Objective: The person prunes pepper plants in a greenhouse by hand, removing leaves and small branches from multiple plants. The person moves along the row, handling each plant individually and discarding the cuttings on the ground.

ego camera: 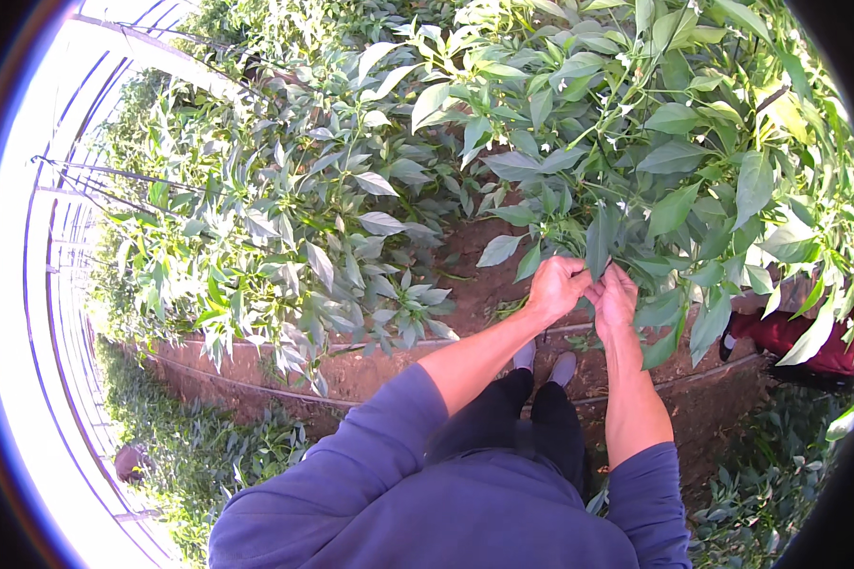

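Note:
My left hand [556, 287] and my right hand [615, 299] meet at the lower front of a leafy pepper plant [672, 156] that bears small white flowers. Both hands have their fingers curled in, and the fingertips come together just under a drooping pepper leaf [598, 240]. That leaf hangs in front of the point where they meet. Whatever lies between the fingertips, a stem or something thin, is too small and hidden to make out. More foliage touches the right hand from behind and from the right.
Pepper plants [327, 206] fill the bed to the left. A thin pipe or hose [277, 390] runs along the soil by my shoes [562, 368]. At right, a person's dark red clothing [825, 345] shows behind leaves. Metal greenhouse bars [53, 270] curve along the left.

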A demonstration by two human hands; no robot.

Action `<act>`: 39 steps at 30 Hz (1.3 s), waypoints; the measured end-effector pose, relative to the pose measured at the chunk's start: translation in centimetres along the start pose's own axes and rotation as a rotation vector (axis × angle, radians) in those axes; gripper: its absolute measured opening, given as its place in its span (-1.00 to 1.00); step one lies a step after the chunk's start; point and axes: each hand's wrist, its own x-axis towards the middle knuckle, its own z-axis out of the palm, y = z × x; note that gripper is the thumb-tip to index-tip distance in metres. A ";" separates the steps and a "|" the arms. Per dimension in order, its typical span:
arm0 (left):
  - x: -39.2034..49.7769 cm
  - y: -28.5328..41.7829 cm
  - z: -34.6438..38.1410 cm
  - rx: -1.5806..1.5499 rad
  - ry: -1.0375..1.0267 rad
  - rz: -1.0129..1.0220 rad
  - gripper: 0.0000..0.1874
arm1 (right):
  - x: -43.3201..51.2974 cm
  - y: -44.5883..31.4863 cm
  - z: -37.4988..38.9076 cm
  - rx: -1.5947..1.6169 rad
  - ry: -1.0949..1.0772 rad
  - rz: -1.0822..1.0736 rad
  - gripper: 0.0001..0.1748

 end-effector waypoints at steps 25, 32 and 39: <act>5.7 -7.1 0.7 0.104 0.076 0.258 -0.88 | 1.7 -3.4 -3.1 -0.232 -0.178 0.178 -0.69; 4.8 -1.4 -0.4 0.457 0.015 0.572 -0.87 | 2.2 -4.5 -3.6 -0.236 -0.272 0.351 -0.68; 2.6 0.3 -0.2 0.315 -0.123 0.300 -0.78 | 2.8 -1.9 -4.3 -0.173 -0.271 0.286 -0.69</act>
